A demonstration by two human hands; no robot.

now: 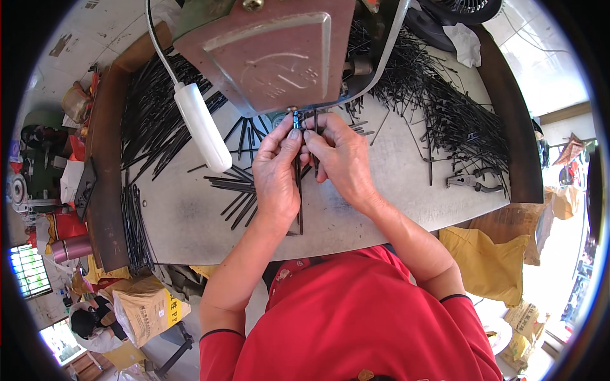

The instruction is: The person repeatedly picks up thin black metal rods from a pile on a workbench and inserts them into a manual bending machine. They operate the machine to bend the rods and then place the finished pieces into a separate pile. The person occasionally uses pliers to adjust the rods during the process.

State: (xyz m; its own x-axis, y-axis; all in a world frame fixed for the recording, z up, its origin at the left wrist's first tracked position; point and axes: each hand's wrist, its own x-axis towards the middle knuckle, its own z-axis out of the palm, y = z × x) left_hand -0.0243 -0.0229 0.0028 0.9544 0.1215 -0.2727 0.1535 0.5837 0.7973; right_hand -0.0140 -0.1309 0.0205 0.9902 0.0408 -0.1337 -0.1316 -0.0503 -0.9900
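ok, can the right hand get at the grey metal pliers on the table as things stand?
Probably not at once: the right hand is pinching a thin black rod together with the left hand. The grey metal pliers lie unobstructed.

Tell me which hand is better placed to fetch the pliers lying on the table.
Right, probably. The pliers lie at the table's right side, beyond the right hand, with bare tabletop between. The left hand would have to cross over the right. Both hands pinch thin black rods under the machine.
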